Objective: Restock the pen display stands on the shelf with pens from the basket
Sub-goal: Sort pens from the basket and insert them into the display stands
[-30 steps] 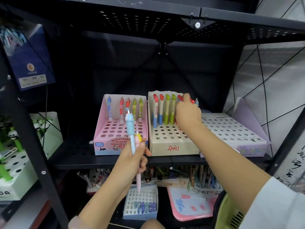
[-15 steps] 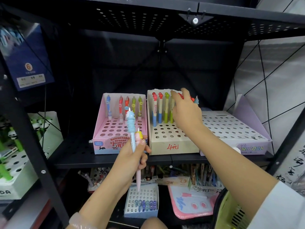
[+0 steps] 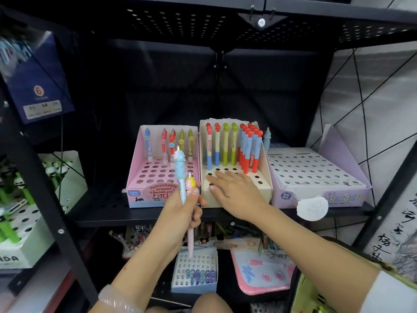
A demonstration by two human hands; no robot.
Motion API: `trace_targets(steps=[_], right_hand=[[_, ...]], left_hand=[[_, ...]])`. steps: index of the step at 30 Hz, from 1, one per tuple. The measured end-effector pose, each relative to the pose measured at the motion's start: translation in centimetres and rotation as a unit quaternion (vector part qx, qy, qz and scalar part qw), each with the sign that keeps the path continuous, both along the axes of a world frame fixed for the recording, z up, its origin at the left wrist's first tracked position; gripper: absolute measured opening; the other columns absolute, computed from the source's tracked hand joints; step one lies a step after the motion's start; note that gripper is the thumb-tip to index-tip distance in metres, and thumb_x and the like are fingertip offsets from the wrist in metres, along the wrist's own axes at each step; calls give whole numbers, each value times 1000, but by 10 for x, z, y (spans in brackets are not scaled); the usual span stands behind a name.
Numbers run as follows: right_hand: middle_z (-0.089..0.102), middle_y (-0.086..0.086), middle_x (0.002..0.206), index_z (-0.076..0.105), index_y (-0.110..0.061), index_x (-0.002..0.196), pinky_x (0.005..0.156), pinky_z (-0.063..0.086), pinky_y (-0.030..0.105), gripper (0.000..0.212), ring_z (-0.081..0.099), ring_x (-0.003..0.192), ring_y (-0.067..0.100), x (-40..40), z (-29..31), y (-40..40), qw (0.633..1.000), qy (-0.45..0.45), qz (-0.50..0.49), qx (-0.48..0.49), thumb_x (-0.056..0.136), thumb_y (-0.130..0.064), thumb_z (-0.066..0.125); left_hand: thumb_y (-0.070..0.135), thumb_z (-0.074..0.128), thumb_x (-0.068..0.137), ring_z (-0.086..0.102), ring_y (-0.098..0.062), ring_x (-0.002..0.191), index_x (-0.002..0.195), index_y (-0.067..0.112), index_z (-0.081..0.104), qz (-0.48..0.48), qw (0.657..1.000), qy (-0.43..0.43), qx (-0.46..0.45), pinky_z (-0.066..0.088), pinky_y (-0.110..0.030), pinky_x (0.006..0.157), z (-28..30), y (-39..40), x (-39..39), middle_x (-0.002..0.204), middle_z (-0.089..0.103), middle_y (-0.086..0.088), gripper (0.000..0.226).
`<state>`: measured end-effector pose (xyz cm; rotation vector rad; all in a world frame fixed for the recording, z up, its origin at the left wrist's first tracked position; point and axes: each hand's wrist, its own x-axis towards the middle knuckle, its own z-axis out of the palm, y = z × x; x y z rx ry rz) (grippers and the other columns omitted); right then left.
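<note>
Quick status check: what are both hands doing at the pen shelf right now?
Left hand grips blue pen and pink pen. Right hand open, empty, over cream stand. Nothing in the way.

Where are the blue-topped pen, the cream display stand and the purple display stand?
blue-topped pen (image 3: pixel 180 169), head view, its soft blue top.
cream display stand (image 3: pixel 264 192), head view, front right corner.
purple display stand (image 3: pixel 316 170), head view, perforated top panel.

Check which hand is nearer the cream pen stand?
Right. The right hand lies on the cream pen stand; the left hand, gripping two pens, sits by its front-left corner.
</note>
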<state>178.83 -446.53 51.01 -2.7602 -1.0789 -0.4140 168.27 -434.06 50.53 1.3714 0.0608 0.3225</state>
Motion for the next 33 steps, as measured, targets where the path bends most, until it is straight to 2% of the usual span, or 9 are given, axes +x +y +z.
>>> trace_targets(steps=[4, 7, 11, 14, 17, 21, 25, 29, 33], right_hand=[[38, -1, 148, 40, -26, 141, 107, 20, 34, 43, 32, 135, 16, -2, 3, 1, 1000, 7, 7, 20, 101, -38, 30], [57, 4, 129, 60, -15, 124, 103, 30, 30, 34, 47, 121, 16, -13, 10, 6, 984, 5, 37, 176, 99, -28, 42], [60, -10, 67, 69, -14, 83, 72, 43, 16, 28, 52, 67, 3, -34, 30, 16, 881, 313, 132, 330, 97, -28, 49], [48, 6, 66, 67, -8, 89, 65, 42, 14, 26, 40, 57, 9, -38, 37, 16, 817, 441, 174, 328, 97, -25, 49], [55, 4, 74, 66, -6, 97, 64, 42, 14, 21, 43, 55, 5, -40, 38, 15, 778, 482, 183, 359, 96, -20, 50], [67, -6, 90, 64, -15, 100, 85, 52, 26, 18, 63, 80, 3, -26, 51, -4, 788, 424, 127, 429, 96, -22, 47], [66, -1, 80, 59, -15, 94, 63, 54, 24, 21, 66, 74, 11, 3, 84, -44, 760, 327, 66, 558, 100, -23, 41], [61, 0, 66, 52, -17, 88, 59, 54, 22, 17, 64, 67, 12, 42, 111, -94, 795, 158, 0, 586, 99, -21, 39], [62, 5, 78, 46, -12, 97, 59, 56, 22, 8, 64, 68, 8, 81, 116, -132, 822, 61, -71, 561, 99, -19, 43]], left_hand=[[19, 42, 98, 38, -5, 45, 111, 13, 55, -8, 1000, -5, 10, 30, -15, 38, -1, -1, -1, 70, 54, -3, 19], [20, 43, 97, 37, -6, 45, 108, 11, 50, -13, 1000, -13, 22, 30, -16, 39, -1, 1, -2, 70, 57, -1, 16], [21, 41, 98, 37, -6, 46, 110, 13, 49, -18, 999, -24, 33, 30, -17, 41, 0, 5, -3, 73, 59, -1, 17], [28, 42, 94, 38, -6, 47, 113, 8, 52, -43, 999, -26, 18, 30, -18, 42, 1, 6, -7, 81, 59, -9, 29], [39, 45, 84, 49, -7, 52, 113, 12, 55, -70, 997, -23, -3, 41, -19, 47, 4, 5, -9, 82, 64, -6, 40], [30, 41, 95, 64, -9, 66, 107, 16, 60, -29, 999, 13, 24, 54, -25, 59, 10, -1, 0, 89, 71, -2, 26], [18, 41, 99, 46, -8, 42, 95, 16, 57, -13, 995, 23, 99, 39, -19, 39, 21, -16, 14, 70, 64, 2, 17], [22, 42, 99, 29, -4, 36, 77, 16, 48, -26, 993, 2, 119, 24, -16, 35, 29, -39, 37, 52, 44, 4, 23], [34, 37, 99, 25, -4, 37, 77, 15, 42, -53, 995, -3, 81, 21, -17, 35, 34, -66, 61, 49, 35, 8, 29]])
